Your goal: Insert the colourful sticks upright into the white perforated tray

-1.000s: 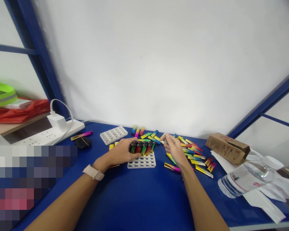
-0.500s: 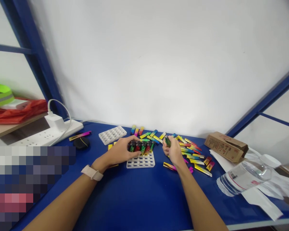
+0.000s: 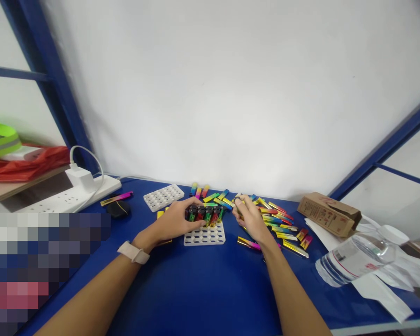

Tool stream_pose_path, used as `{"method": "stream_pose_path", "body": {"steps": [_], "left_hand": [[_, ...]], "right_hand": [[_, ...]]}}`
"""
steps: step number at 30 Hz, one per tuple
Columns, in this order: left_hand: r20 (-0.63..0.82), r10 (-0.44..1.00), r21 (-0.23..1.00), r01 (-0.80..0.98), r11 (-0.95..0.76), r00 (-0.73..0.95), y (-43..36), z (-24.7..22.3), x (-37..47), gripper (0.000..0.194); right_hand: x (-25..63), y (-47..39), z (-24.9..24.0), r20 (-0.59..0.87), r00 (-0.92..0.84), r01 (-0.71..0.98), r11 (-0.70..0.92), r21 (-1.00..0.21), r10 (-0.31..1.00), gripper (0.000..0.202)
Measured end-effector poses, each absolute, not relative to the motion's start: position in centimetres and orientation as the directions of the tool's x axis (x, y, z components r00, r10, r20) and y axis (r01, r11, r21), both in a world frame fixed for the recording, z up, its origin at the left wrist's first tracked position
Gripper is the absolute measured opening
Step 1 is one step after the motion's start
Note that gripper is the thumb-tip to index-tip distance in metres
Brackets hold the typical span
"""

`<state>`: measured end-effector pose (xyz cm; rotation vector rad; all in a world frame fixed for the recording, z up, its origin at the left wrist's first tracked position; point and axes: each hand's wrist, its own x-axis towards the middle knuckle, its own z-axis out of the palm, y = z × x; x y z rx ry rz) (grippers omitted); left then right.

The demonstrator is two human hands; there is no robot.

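Several black-topped lighters (image 3: pixel 207 214) in green and red stand upright in the back rows of a white perforated tray (image 3: pixel 204 237). My left hand (image 3: pixel 177 218) is wrapped round the left end of this group. To the right of the tray, my right hand (image 3: pixel 249 217) is closed round a small dark item, mostly hidden by the fingers. Shiny multicoloured metallic sleeves (image 3: pixel 281 224) lie scattered beneath and to the right of my right hand. Behind my left hand lies a second white perforated tray (image 3: pixel 163 197) with nothing in its holes.
On the left are a white power strip (image 3: pixel 65 198) with a plugged-in charger, a black pouch (image 3: pixel 118 209) and one sleeve. At the right, a brown cardboard box (image 3: pixel 328 213), a clear bottle (image 3: pixel 356 256) and white paper lie on the blue table (image 3: pixel 196 294).
My right hand has turned and shifted slightly left, and the green item in it is now mostly covered. My left hand stays on the lighters.
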<state>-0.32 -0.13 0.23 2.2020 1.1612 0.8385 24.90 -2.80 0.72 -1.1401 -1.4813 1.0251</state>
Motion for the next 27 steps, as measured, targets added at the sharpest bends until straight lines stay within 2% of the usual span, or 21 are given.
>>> {"method": "stream_pose_path", "body": {"steps": [8, 17, 23, 27], "left_hand": [[0.318, 0.84, 0.687, 0.504, -0.524, 0.439, -0.2, 0.47, -0.32, 0.04], [0.319, 0.834, 0.691, 0.492, -0.529, 0.45, -0.36, 0.59, -0.24, 0.038], [0.306, 0.844, 0.683, 0.516, -0.517, 0.441, -0.33, 0.51, -0.2, 0.04], [0.283, 0.852, 0.684, 0.53, -0.501, 0.441, -0.44, 0.62, -0.24, 0.041]], "right_hand": [[25.25, -3.14, 0.98, 0.406, -0.144, 0.496, 0.421, -0.76, 0.902, 0.023], [24.78, -3.47, 1.26, 0.339, -0.246, 0.536, 0.419, -0.733, 0.908, 0.021], [24.84, -3.13, 0.88, 0.352, -0.185, 0.471, 0.397, -0.788, 0.917, 0.028], [25.62, -3.38, 1.33, 0.372, -0.124, 0.541, 0.377, -0.752, 0.92, 0.022]]}}
